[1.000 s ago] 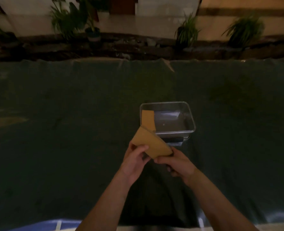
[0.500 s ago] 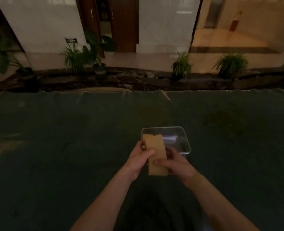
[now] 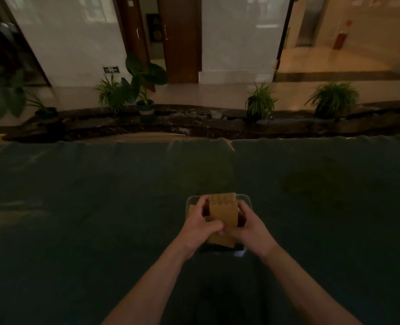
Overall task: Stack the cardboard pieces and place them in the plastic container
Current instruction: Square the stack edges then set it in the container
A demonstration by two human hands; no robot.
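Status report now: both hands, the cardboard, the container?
Left hand and right hand both grip the cardboard stack. Stack held over the plastic container, not released. Nothing in the way.

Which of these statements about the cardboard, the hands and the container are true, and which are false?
1. Both hands grip the cardboard stack. True; left hand, right hand.
2. The plastic container stands on a bare wooden floor. False; it stands on a dark green cover.
3. The stack is held over the container. True.
4. The right hand is empty and rests beside the container. False; it holds the stack.
5. Potted plants stand beyond the cover. True.
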